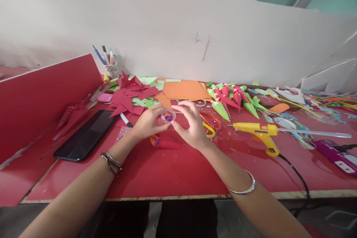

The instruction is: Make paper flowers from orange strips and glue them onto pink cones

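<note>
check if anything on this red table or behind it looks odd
Mainly the white panel: two thin, scribble-like marks stand out on its mostly plain surface. Pale scraps also litter the red tabletop near the yellow glue gun, looking untidy.

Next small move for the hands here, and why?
Probably steady the clear plastic piece with the left hand and pinch at the purple material with the right hand. Both hands are at the plastic, purple shows in or through it, and a rolled red paper piece with a purple bit near one end lies close by.
</note>
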The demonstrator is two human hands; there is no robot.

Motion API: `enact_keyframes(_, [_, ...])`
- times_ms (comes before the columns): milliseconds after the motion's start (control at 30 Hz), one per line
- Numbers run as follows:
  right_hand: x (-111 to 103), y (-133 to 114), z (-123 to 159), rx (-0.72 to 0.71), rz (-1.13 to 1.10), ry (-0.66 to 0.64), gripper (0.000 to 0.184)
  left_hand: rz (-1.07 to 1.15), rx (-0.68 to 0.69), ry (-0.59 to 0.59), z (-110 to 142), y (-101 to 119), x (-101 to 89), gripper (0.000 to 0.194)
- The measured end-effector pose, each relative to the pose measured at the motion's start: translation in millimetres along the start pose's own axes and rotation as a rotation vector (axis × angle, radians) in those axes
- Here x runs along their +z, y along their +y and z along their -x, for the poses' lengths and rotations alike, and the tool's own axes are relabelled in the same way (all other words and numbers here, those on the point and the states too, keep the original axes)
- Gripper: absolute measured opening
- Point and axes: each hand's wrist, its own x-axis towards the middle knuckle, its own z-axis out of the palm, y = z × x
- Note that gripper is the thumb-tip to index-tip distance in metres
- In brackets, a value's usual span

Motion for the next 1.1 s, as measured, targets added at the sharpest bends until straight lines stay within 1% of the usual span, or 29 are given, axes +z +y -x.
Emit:
enact_keyframes(100, [2, 0, 2, -0.020, 0.033, -0.066, 0.017, 0.023, -0.002, 0.008, -1, 0, -1.2, 0.017])
enact_keyframes(200, [4, 1, 4, -0.019, 0.043, -0.151, 0.018, 0.039, 0.008, -0.002, -1, 0, -0.7, 0.019])
enact_keyframes(267, [5, 2, 4, -0.002, 0.029, -0.148, 0.021, 0.022, 0.000, -0.009, 0, 1, 0.5, 0.018])
enact_keyframes(333, [4, 3, 3, 0.018, 0.020, -0.101, 0.023, -0.027, -0.036, 0.011, 0, 1, 1.0, 0.018])
enact_keyframes(400, [2, 5, 2, 0.031, 0.019, -0.052, 0.026, -0.113, -0.098, 0.077, -1, 1, -1.2, 0.021])
enact_keyframes(467, [1, 7, 1, 0.036, 0.020, -0.032, 0.026, -0.248, -0.200, 0.188, -3, -2, -8.6, 0.025])
enact_keyframes(567, [1, 10, 2, 0.041, 0.026, -0.039, 0.024, -0.516, -0.417, 0.377, -6, -15, -30.3, 0.031])
enact_keyframes(633, [2, 12, 2, 0.048, 0.029, -0.038, 0.023, -0.674, -0.504, 0.411, -6, -29, -47.7, 0.034])
enact_keyframes(667, [3, 13, 2, 0.051, 0.030, -0.037, 0.023, -0.744, -0.533, 0.393, -4, -37, -55.5, 0.036])
enact_keyframes(700, [3, 13, 2, 0.055, 0.030, -0.039, 0.022, -0.805, -0.568, 0.344, -1, -46, -62.0, 0.038])
enact_keyframes(733, [3, 14, 2, 0.059, 0.031, -0.044, 0.022, -0.842, -0.602, 0.270, 2, -53, -66.8, 0.039])
enact_keyframes(767, [4, 15, 2, 0.063, 0.030, -0.051, 0.022, -0.859, -0.614, 0.177, 5, -60, -69.7, 0.039])
enact_keyframes(800, [5, 15, 2, 0.067, 0.029, -0.060, 0.022, -0.874, -0.655, 0.109, 9, -66, -70.8, 0.037])
enact_keyframes(867, [6, 16, 3, 0.069, 0.025, -0.076, 0.021, -0.894, -0.687, 0.018, 15, -73, -68.7, 0.034])
enact_keyframes(1000, [7, 19, 4, 0.070, 0.017, -0.099, 0.019, -0.849, -0.730, -0.070, 16, -72, -57.1, 0.030])
enact_keyframes(1100, [8, 19, 4, 0.078, 0.010, -0.108, 0.018, -0.827, -0.693, -0.097, 8, -62, -50.0, 0.031])
